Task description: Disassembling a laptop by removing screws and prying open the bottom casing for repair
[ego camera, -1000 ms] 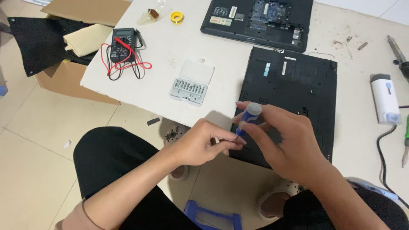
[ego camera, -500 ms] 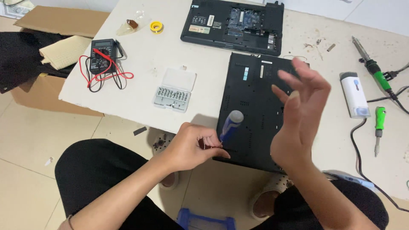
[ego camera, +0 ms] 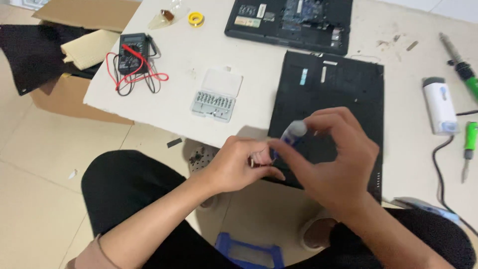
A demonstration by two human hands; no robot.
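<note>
My left hand (ego camera: 239, 167) pinches the blue screwdriver (ego camera: 289, 137) low on its shaft, fingers closed; my right hand (ego camera: 333, 159) curls loosely round its rounded grey cap. Both hover over the flat black laptop base (ego camera: 348, 84) on the white tabletop (ego camera: 199, 65), clear plastic bit case (ego camera: 216, 95) nearby.

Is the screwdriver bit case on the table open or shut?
Open: the bit case has its clear lid folded back, exposing the row of bits.

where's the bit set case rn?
Head view, left of centre: the open bit set case lies on the white table, between the multimeter and black laptop base.
</note>
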